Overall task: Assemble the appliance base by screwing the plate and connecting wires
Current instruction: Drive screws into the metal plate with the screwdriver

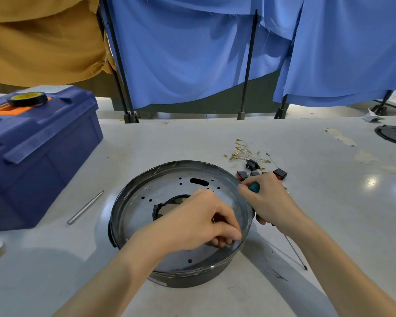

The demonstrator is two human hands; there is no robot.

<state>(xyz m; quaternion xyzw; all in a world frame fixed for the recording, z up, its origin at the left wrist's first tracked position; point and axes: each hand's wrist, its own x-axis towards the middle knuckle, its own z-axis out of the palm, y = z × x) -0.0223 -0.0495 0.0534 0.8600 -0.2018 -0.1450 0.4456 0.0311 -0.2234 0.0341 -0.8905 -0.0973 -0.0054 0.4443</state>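
Observation:
A round dark appliance base (133,202) stands on the table, with a perforated metal plate (169,186) lying inside it. My left hand (199,218) reaches over the plate's right side, fingers curled down and pinching something too small to make out. My right hand (268,197) grips a screwdriver by its teal handle (254,186) just outside the base's right rim; its thin shaft (296,253) points back toward me. Loose white wires with brass terminals (245,152) and black switches with red rockers (279,173) lie beyond the base.
A blue toolbox (39,152) with a roll of black tape (28,98) on its lid stands at the left. A thin metal rod (85,207) lies between toolbox and base. A dark round part (393,135) sits at the far right edge. Blue curtains hang behind.

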